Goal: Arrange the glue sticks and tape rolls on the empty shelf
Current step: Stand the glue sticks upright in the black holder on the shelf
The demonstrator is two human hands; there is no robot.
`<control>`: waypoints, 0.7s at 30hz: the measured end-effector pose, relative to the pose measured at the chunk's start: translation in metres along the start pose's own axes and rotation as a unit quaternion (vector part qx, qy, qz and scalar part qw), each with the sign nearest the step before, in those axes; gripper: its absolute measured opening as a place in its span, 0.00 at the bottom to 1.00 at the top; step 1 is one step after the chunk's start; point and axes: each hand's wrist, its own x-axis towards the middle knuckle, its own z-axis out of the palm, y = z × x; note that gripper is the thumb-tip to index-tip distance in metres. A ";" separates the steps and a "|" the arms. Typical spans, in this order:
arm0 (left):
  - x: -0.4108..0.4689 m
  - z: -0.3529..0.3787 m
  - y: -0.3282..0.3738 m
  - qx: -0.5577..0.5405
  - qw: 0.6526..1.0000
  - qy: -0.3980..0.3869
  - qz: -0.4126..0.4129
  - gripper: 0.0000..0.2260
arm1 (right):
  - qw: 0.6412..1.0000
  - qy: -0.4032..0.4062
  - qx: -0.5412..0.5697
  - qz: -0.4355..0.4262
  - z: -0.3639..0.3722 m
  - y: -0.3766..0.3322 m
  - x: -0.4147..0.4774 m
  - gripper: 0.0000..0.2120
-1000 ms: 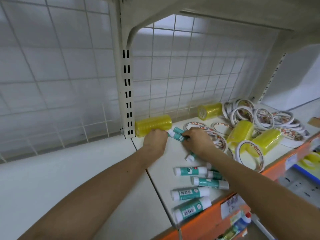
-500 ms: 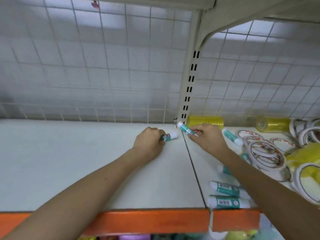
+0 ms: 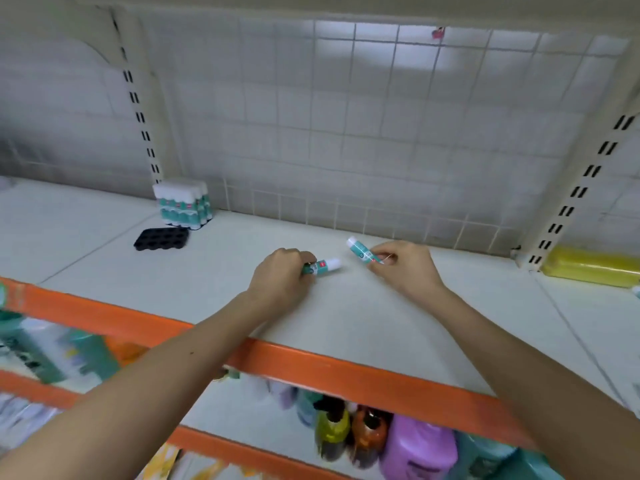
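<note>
1. One wide white shelf [image 3: 346,323] with an orange front edge fills my view. Both my forearms reach in over that edge to its middle.
2. Behind it runs a white wire grid [image 3: 346,133], set between two slotted posts [image 3: 585,174].
3. My left hand [image 3: 280,277] is knuckles-up low over the shelf, fingers curled round the teal end of the left stick [image 3: 323,265].
4. My right hand [image 3: 405,268] is just to its right, thumb and fingers pinching the base of the right stick [image 3: 360,251].
5. Bottles [image 3: 415,445] in purple, orange and yellow-green stand blurred on the level below.
6. Yellow tape [image 3: 592,266] lies at the far right, beside the right post.
7. A wrapped pack [image 3: 183,206] of glue sticks stands upright at the back left, by the left post.
8. A black tray [image 3: 162,238] with round holes lies flat just in front of the pack.
9. The left stick lies nearly flat, its white cap pointing right.
10. The right stick points back and left, its white cap toward the grid. The two caps are near each other but apart.
</note>
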 end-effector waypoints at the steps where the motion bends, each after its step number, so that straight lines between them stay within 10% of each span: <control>1: -0.005 -0.008 -0.018 0.001 1.000 -0.001 -0.001 0.09 | 1.000 -0.003 0.007 0.004 0.011 -0.016 0.002 0.08; 21: -0.017 -0.072 -0.218 0.018 0.998 -0.009 -0.057 0.12 | 0.997 -0.064 0.029 -0.039 0.147 -0.154 0.088 0.08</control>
